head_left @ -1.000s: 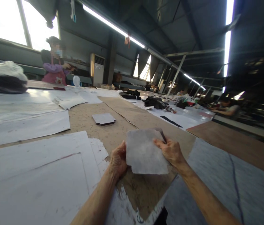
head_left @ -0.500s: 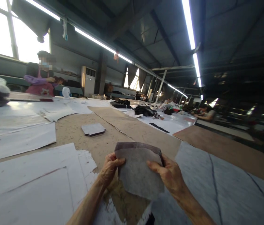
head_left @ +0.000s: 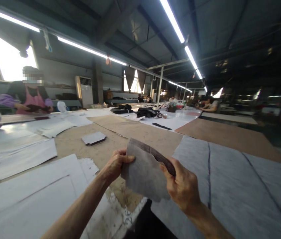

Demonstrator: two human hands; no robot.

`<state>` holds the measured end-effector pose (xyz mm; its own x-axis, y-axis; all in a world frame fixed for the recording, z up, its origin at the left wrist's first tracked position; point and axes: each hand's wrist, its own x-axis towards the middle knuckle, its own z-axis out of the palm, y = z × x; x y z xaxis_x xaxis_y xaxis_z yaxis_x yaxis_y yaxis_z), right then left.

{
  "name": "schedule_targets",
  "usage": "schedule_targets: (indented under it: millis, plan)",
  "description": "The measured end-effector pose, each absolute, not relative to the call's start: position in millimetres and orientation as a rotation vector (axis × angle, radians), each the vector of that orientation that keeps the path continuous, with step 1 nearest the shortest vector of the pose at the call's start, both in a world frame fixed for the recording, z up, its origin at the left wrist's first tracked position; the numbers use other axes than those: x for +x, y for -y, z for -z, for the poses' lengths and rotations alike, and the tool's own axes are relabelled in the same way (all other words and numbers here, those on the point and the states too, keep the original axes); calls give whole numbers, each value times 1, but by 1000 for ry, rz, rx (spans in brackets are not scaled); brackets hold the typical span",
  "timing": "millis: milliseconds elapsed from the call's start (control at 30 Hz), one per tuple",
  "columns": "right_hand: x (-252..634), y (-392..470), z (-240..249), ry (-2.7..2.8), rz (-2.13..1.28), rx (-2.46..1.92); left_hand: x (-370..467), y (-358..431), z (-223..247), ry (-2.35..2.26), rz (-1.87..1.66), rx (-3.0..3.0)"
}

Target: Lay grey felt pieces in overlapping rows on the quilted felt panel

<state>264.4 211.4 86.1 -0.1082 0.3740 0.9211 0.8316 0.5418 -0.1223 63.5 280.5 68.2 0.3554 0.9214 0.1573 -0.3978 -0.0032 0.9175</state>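
Note:
A stack of cut fabric pieces (head_left: 142, 174), grey on the face toward me and dark brown along the top edge, is held up between both hands over the table. My left hand (head_left: 117, 166) pinches its left side, thumb on the grey face. On the right, my right hand (head_left: 181, 181) wraps round the upper corner, its fingers behind the dark edge. The stack tilts down to the right and bends near that hand. Beyond it, a small stack of grey-topped cut pieces (head_left: 94, 137) lies on the brown paper.
Brown paper (head_left: 120, 127) and white sheets (head_left: 31, 196) cover the table. Grey cloth with dark lines (head_left: 195, 172) and a brown board (head_left: 230, 136) lie to the right. Dark fabric (head_left: 147, 113) is heaped farther back. A co-worker in a pink apron (head_left: 32, 96) is at the far left.
The stack has turned so its right side drops lower, and it now bends. My right hand has closed further round its corner. The view has shifted right; the co-worker's hands have lowered.

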Motion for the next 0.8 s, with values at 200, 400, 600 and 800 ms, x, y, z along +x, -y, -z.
schedule_targets:
  millis: [200, 400, 600, 800]
  plan:
    - [242, -202, -89, 1727, 54, -998, 31, -211, -66, -734, -1176, 1061]
    - [214, -171, -82, 1445, -1112, -1018, 17, -138, -45, -1048, -1395, 1064]
    - [203, -133, -42, 1227, -1425, -1065, 19, -79, -36, -1307, -1563, 1451]
    - [209, -102, -7, 1721, -42, -708, 39, -45, -19, -1090, -1442, 658]
